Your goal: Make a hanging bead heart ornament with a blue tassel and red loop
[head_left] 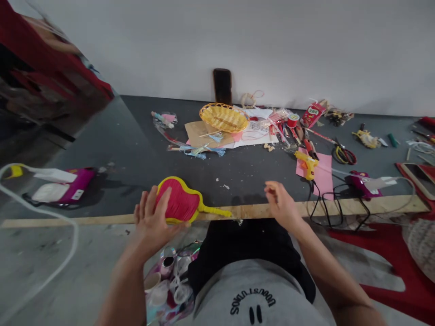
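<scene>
A fan-shaped piece [180, 199], wound in dark pink thread with a yellow edge and yellow handle, lies at the near edge of the grey table. My left hand [151, 217] rests on its left part, fingers spread and thumb toward the near edge. The handle points right along the wooden table edge. To the right, my right hand [280, 201] hovers over the table edge, its fingers curled loosely and somewhat blurred; nothing shows in it. A yellow glue gun [306, 164] lies on a pink sheet [324, 174] beyond my right hand.
A woven basket [224, 118], papers, tassels and a leaning phone [223, 85] are at the back. Scissors [344, 154] lie right of the glue gun. Purple tissue packs [79, 183] sit at both sides. Black cable loops near the right edge. Below left, a bag [170, 285] holds cups.
</scene>
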`<state>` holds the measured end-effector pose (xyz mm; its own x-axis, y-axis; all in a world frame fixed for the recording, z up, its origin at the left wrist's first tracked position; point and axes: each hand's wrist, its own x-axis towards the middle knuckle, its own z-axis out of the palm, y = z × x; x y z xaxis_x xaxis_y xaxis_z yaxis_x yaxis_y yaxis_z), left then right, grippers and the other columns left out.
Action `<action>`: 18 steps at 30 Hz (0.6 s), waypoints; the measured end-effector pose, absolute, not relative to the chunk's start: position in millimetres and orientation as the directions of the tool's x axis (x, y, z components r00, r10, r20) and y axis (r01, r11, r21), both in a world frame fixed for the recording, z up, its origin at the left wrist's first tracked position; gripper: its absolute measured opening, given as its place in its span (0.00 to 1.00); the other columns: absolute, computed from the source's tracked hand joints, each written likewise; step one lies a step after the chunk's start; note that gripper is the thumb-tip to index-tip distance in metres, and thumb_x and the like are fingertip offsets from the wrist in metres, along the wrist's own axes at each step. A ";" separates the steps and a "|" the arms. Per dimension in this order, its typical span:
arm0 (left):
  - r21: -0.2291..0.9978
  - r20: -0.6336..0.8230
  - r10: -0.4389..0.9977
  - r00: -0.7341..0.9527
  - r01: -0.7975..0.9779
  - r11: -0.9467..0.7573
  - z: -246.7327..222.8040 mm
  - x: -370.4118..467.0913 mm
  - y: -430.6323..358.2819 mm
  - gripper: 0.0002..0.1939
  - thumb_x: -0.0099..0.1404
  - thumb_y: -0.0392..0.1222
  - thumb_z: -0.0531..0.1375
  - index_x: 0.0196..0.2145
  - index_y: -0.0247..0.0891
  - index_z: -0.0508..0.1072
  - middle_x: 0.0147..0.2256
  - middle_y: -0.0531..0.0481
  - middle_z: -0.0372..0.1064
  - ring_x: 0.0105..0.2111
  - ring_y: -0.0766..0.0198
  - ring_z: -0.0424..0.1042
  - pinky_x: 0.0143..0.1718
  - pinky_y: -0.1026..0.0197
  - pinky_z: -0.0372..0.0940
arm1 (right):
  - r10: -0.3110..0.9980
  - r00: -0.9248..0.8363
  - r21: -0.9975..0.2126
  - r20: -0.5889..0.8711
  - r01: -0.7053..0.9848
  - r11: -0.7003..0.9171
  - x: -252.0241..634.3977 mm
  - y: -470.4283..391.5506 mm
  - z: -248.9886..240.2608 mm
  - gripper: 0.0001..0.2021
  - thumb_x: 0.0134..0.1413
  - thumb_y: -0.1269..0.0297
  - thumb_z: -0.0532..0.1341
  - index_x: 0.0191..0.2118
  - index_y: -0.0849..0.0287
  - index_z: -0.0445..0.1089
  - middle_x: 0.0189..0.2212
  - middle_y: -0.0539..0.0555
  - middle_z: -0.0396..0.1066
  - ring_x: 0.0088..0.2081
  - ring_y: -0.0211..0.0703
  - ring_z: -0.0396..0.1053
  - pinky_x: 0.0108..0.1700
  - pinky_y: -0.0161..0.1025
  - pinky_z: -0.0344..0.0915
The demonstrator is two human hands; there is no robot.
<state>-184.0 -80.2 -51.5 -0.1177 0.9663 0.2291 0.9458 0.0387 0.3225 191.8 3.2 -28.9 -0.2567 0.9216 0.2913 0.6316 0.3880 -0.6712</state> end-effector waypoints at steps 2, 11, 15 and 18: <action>0.338 0.295 0.949 -0.114 0.941 0.008 -50.3 -186.6 -74.4 0.51 0.54 0.62 0.66 0.69 0.49 0.50 0.71 0.36 0.44 0.68 0.26 0.46 0.62 0.25 0.50 | 0.869 -0.404 -0.602 0.287 0.630 0.491 171.9 11.3 -30.8 0.17 0.64 0.69 0.54 0.57 0.57 0.65 0.51 0.62 0.71 0.53 0.51 0.69 0.55 0.52 0.68; 0.319 0.270 0.959 0.087 0.932 -0.175 -24.6 -155.1 -39.9 0.39 0.66 0.62 0.54 0.69 0.43 0.54 0.70 0.34 0.45 0.70 0.37 0.43 0.66 0.32 0.46 | 0.630 -0.747 -0.469 0.211 0.488 0.736 95.5 40.8 -34.9 0.21 0.65 0.61 0.58 0.60 0.66 0.67 0.63 0.67 0.63 0.69 0.58 0.54 0.69 0.55 0.56; 0.212 0.216 0.970 0.114 0.964 -0.161 -12.9 -161.7 -10.6 0.33 0.67 0.56 0.54 0.66 0.43 0.60 0.67 0.35 0.54 0.70 0.35 0.46 0.64 0.27 0.46 | 0.696 -0.672 -0.473 0.255 0.541 0.695 120.8 59.2 -30.2 0.20 0.66 0.64 0.56 0.60 0.64 0.67 0.62 0.67 0.64 0.68 0.56 0.55 0.68 0.57 0.56; 0.185 0.174 0.978 0.112 0.972 -0.144 -10.7 -171.0 28.3 0.31 0.66 0.50 0.56 0.65 0.44 0.62 0.65 0.37 0.59 0.68 0.35 0.50 0.63 0.27 0.49 | 0.747 -0.613 -0.468 0.258 0.597 0.651 155.5 67.4 -26.3 0.20 0.65 0.66 0.56 0.60 0.61 0.66 0.62 0.67 0.63 0.68 0.56 0.56 0.66 0.59 0.59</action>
